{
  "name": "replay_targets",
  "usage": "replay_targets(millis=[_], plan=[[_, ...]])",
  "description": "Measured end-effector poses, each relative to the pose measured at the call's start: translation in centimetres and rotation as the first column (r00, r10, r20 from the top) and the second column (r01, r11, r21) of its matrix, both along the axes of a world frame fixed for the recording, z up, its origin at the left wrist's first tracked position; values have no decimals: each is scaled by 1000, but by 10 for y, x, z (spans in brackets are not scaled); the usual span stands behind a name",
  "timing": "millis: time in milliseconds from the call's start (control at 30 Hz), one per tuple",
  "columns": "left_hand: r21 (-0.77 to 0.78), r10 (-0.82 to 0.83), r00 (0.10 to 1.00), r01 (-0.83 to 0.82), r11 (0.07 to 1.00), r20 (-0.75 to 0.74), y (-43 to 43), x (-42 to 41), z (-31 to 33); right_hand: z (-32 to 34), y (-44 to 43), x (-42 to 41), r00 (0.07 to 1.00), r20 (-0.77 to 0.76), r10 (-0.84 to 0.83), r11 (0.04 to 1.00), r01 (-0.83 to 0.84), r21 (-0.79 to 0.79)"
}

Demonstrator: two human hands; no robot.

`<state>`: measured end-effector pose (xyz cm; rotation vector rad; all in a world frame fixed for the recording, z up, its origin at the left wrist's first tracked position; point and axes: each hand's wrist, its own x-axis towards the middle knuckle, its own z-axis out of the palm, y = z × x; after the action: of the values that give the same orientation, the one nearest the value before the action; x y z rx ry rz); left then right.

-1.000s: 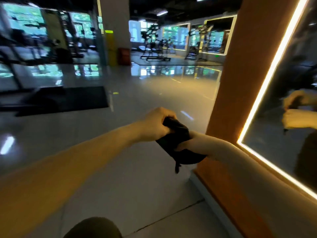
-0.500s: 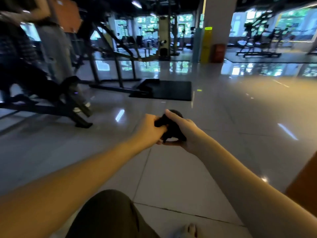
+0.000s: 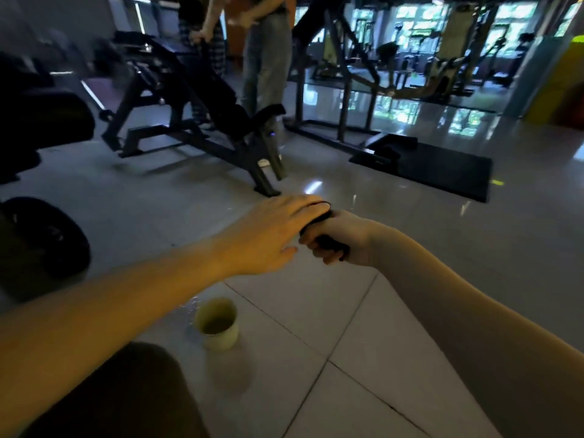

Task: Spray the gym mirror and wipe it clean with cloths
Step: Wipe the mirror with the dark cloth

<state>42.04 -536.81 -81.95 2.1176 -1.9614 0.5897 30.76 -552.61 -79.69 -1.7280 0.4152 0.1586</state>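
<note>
**A:** Where do we find the cloth, and how does it lie?

**B:** From the head camera we see the dark cloth point(image 3: 331, 243) bunched in the right hand point(image 3: 346, 235), held out in front of us above the tiled floor point(image 3: 379, 343). The fingers point(image 3: 322, 252) curl tight round it. Its long axis seems to run up and away from us through the fist. The far end comes out under the left hand point(image 3: 268, 235), which lies flat on top with fingers straight, gripping nothing.

**A:** What do we notice against half a second ago?

**B:** Then the left hand was curled at the cloth, and now it is flattened. Our view has swung left: the bench point(image 3: 196, 99) and the black mat point(image 3: 442, 169) sit further right. A pale cup point(image 3: 218, 324) has appeared on the floor below our arms.

**A:** What can't we make out?

**B:** Most of the cloth is buried between the hands, so we cannot tell its shape. The two people point(image 3: 268, 58) behind the bench are cut off at the top.
</note>
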Motion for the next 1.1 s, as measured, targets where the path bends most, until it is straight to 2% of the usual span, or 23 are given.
replay_targets(millis=[133,233,333,500,533,600,667,733,800,867,933,1000,1067,1100], plan=[[-63,55,956,-38,997,290,25,51,-24,-15,15,59,953,-99,286,957,-278,89],[-87,44,911,-9,996,410,32,77,-32,-29,25,88,933,-170,316,949,-314,39],[-67,81,931,-61,996,357,33,97,-43,-43,23,106,966,-121,230,966,-241,-92],[-50,223,929,-219,975,296,36,119,-61,-58,28,134,963,-61,263,894,-267,-360],[-60,260,921,-253,966,291,38,122,-65,-60,28,140,961,-54,273,901,-275,-336],[-80,338,897,-329,941,285,43,125,-72,-62,29,154,945,-28,325,934,-326,-149],[-76,365,893,-358,931,264,50,127,-77,-62,33,165,914,-25,406,914,-406,-3],[-31,367,901,-370,929,233,53,130,-78,-66,34,171,896,-53,442,897,-443,-13],[10,449,882,-455,891,140,54,136,-75,-75,31,175,942,18,337,942,-336,-13],[-14,590,805,-590,807,61,58,146,-70,-85,28,177,980,187,74,991,-93,95],[37,692,721,-693,720,23,61,152,-63,-94,36,180,969,220,-108,979,65,192],[54,718,696,-716,696,-13,58,152,-58,-102,62,183,987,142,-80,969,44,243],[63,729,684,-729,681,25,52,145,-56,-107,90,189,991,111,-69,929,23,370],[82,730,682,-731,678,46,48,140,-57,-105,101,193,987,112,-116,892,54,450]])
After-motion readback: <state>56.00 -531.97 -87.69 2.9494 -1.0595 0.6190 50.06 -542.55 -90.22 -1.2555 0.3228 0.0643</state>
